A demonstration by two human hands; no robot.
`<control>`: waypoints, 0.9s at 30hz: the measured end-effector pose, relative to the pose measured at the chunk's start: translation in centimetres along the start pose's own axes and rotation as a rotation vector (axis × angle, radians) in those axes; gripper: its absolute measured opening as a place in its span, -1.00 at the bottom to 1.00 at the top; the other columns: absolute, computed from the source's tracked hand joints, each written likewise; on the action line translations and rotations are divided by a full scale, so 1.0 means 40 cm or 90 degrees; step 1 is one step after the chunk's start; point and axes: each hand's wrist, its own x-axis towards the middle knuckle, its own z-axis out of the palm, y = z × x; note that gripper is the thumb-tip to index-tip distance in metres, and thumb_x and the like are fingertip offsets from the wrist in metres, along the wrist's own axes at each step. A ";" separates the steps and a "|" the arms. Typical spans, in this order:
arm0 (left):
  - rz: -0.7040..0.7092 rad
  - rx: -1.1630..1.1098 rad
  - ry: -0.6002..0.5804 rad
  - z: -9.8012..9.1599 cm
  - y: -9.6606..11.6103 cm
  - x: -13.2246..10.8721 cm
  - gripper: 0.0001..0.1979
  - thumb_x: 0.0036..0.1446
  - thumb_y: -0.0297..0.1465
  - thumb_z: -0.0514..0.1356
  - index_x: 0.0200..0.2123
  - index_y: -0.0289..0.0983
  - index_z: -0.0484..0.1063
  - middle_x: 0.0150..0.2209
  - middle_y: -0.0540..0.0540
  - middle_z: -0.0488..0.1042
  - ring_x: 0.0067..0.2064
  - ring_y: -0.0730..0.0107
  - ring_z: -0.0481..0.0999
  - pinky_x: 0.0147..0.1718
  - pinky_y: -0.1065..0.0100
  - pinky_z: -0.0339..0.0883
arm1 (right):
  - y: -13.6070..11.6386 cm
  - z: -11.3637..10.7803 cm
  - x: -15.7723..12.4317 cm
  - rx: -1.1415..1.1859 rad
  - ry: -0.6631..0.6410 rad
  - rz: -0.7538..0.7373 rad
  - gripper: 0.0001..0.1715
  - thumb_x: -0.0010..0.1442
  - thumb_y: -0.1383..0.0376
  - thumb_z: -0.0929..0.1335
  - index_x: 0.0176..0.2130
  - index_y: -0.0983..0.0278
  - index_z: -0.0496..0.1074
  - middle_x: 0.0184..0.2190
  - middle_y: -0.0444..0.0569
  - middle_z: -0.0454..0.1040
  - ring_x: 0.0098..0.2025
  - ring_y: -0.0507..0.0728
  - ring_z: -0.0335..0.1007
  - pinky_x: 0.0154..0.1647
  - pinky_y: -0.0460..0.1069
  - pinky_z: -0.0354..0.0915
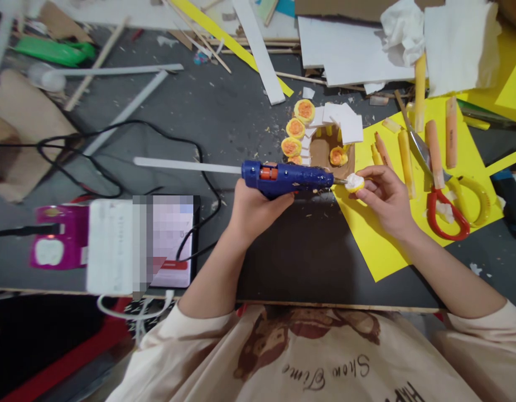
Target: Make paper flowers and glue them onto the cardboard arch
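My left hand (258,215) is wrapped round the handle of a blue hot glue gun (299,177), its nozzle pointing right. A long whitish glue stick (186,165) sticks out of the gun's back end. Between the fingertips of my right hand (385,198) is a small round piece (355,183), white on the face toward the nozzle and yellow along its edge. The nozzle tip meets or nearly meets that white face. Just beyond the gun stands a brown cardboard craft (320,149) with white card tabs and several yellow flower-like rounds (303,111) with orange centres.
Red-and-yellow-handled scissors (448,215) and several yellow and orange clay sticks (451,131) lie on a yellow sheet (375,262). A black cable (165,131) loops across the left, near a tablet (174,240) and a magenta power adapter (59,237). White boards (350,50) and scraps crowd the back.
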 end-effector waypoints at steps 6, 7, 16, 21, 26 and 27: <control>0.035 0.007 -0.005 0.004 0.008 -0.003 -0.86 -0.13 -0.32 0.24 -0.46 -0.26 0.46 -0.44 0.01 0.54 -0.38 0.30 0.55 -0.26 0.31 0.51 | 0.000 0.001 -0.002 0.012 -0.012 -0.024 -0.74 0.08 0.20 0.52 -0.20 0.11 0.49 -0.26 -0.20 0.49 -0.33 -0.08 0.45 -0.27 -0.17 0.43; 0.039 0.006 -0.011 0.004 0.008 -0.003 -0.86 -0.12 -0.32 0.25 -0.45 -0.26 0.46 -0.43 0.01 0.54 -0.37 0.29 0.56 -0.24 0.31 0.51 | 0.000 0.001 -0.002 0.014 -0.012 -0.023 -0.74 0.08 0.21 0.52 -0.20 0.11 0.49 -0.26 -0.20 0.50 -0.34 -0.08 0.45 -0.27 -0.18 0.42; 0.025 0.006 0.007 0.006 0.005 -0.003 -0.83 -0.13 -0.30 0.25 -0.46 -0.27 0.43 -0.47 0.02 0.51 -0.42 0.33 0.51 -0.34 0.34 0.46 | -0.001 0.000 -0.001 -0.015 0.005 -0.002 -0.68 0.05 0.10 0.52 -0.21 0.12 0.47 -0.29 -0.18 0.48 -0.37 -0.04 0.42 -0.30 -0.12 0.46; -0.001 -0.019 -0.008 0.006 0.015 0.000 -0.81 -0.16 -0.29 0.30 -0.51 -0.27 0.40 -0.50 0.03 0.47 -0.43 0.37 0.49 -0.35 0.36 0.44 | -0.004 -0.001 -0.001 -0.020 0.007 0.004 -0.66 0.05 0.09 0.52 -0.20 0.12 0.46 -0.28 -0.17 0.48 -0.36 -0.03 0.42 -0.28 -0.11 0.47; -0.093 -0.148 0.087 0.007 0.009 0.009 -0.72 -0.16 -0.22 0.34 -0.52 -0.23 0.32 -0.60 0.09 0.36 -0.65 0.55 0.25 -0.63 0.38 0.19 | -0.002 -0.002 0.000 -0.011 0.005 0.011 -0.64 0.05 0.11 0.52 -0.17 0.12 0.44 -0.21 -0.15 0.48 -0.33 -0.04 0.44 -0.24 -0.12 0.47; -0.104 -0.174 0.141 0.004 0.002 0.015 -0.70 -0.13 -0.19 0.33 -0.50 -0.21 0.29 -0.60 0.11 0.34 -0.68 0.58 0.19 -0.65 0.37 0.14 | -0.001 -0.003 0.000 -0.002 0.006 0.012 -0.63 0.05 0.12 0.53 -0.17 0.12 0.43 -0.21 -0.16 0.48 -0.33 -0.05 0.44 -0.24 -0.12 0.47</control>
